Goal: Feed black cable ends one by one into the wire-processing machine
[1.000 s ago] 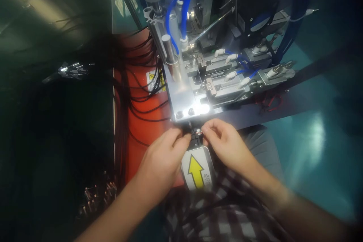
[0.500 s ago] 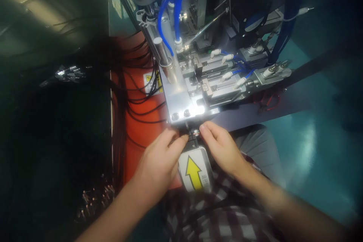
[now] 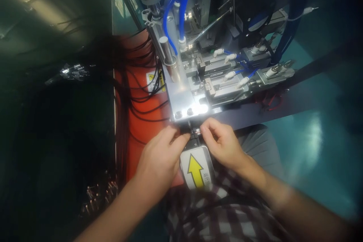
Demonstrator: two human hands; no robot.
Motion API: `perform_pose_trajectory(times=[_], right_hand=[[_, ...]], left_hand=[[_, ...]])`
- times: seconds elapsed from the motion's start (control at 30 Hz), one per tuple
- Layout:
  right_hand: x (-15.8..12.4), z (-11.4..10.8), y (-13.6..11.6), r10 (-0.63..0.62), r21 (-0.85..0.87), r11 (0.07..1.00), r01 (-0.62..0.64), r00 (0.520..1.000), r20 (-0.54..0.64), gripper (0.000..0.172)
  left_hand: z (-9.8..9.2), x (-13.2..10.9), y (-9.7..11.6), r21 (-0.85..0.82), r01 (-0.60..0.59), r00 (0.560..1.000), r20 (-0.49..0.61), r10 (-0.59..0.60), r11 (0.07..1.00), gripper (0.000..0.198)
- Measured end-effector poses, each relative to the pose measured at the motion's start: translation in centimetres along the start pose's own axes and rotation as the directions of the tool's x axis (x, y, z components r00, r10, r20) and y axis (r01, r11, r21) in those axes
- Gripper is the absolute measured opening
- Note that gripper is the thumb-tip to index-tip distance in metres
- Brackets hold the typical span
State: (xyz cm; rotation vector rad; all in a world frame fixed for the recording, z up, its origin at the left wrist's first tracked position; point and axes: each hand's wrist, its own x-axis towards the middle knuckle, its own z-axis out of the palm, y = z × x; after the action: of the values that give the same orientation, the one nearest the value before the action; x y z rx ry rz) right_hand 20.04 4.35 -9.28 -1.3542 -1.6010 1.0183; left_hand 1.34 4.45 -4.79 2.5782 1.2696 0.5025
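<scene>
My left hand (image 3: pixel 161 151) is closed, thumb and fingers pinched together at the black fixture (image 3: pixel 193 143) below the machine's metal plate (image 3: pixel 184 102). What it pinches is hidden behind the fingers. Across the fixture, my right hand (image 3: pixel 222 141) is also closed in a pinch. A small shiny metal piece (image 3: pixel 197 131) shows right by its fingertips; whether they grip it, I cannot tell. Both hands sit just under the plate's front edge. Between the wrists lies a white label with a yellow arrow (image 3: pixel 195 170).
Black cables (image 3: pixel 121 102) hang over an orange-red surface (image 3: pixel 147 128) on the left, with metal-tipped ends (image 3: pixel 98 196) below. Blue air tubes (image 3: pixel 184 11) and pneumatic cylinders (image 3: pixel 227 83) stand beyond the plate. A warning sticker (image 3: pixel 155 82) is partly covered by cables.
The whole view has shifted slightly, so the machine sits a little further right. My hands stay at the fixture, both pinched, with only small finger movement.
</scene>
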Motion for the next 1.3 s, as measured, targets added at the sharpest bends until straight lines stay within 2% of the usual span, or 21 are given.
perform_pose_trajectory(times=[0.1, 0.3, 0.4, 0.5, 0.6, 0.83, 0.97, 1.07, 1.17, 1.3], right_hand=[[0.1, 0.0, -0.1, 0.046, 0.023, 0.999, -0.046, 0.999, 0.013, 0.026], [0.0, 0.0, -0.1, 0.073, 0.055, 0.996, -0.075, 0.996, 0.043, 0.027], [-0.1, -0.1, -0.1, 0.078, 0.050, 0.995, -0.081, 0.996, 0.048, 0.027], [-0.2, -0.1, -0.1, 0.072, 0.041, 0.996, -0.074, 0.996, 0.050, 0.028], [-0.1, -0.1, -0.1, 0.070, 0.036, 0.997, -0.071, 0.996, 0.047, 0.028], [-0.1, -0.2, -0.3, 0.092, 0.040, 0.995, -0.094, 0.994, 0.051, 0.028], [-0.1, -0.2, -0.3, 0.091, 0.037, 0.995, -0.093, 0.995, 0.050, 0.027], [0.0, -0.1, -0.2, 0.097, 0.042, 0.994, -0.099, 0.994, 0.041, 0.028], [0.0, -0.1, 0.1, 0.144, 0.114, 0.982, -0.150, 0.987, 0.067, 0.029], [-0.2, -0.2, 0.4, 0.251, 0.300, 0.906, -0.300, 0.949, 0.189, 0.035]], left_hand=[[-0.2, 0.0, 0.1, 0.072, 0.018, 1.000, 0.013, -0.019, 0.997, 0.032], [-0.3, -0.5, -0.9, -0.168, 0.110, 0.993, -0.016, -0.114, 0.980, 0.017], [-0.4, -1.4, -1.6, -0.162, 0.081, 0.996, -0.024, -0.086, 0.983, 0.016], [-0.8, -2.6, -2.4, -0.152, 0.044, 0.995, -0.084, -0.058, 0.987, 0.019], [-1.5, -3.5, -3.2, -0.122, 0.035, 0.995, -0.091, -0.046, 0.992, 0.020], [-2.1, -3.9, -4.2, 0.000, -0.013, 1.000, 0.006, 0.013, 1.000, 0.027], [-1.5, -4.2, -3.6, 0.218, -0.050, 0.995, -0.078, 0.068, 0.975, 0.025], [-0.8, -4.8, -2.7, 0.391, -0.017, 0.987, -0.142, 0.078, 0.920, 0.027], [-0.1, -5.5, -2.0, 0.334, 0.019, 0.985, -0.168, 0.040, 0.943, 0.036], [0.6, -5.8, -1.9, 0.235, 0.050, 0.979, -0.205, -0.001, 0.971, 0.042]])
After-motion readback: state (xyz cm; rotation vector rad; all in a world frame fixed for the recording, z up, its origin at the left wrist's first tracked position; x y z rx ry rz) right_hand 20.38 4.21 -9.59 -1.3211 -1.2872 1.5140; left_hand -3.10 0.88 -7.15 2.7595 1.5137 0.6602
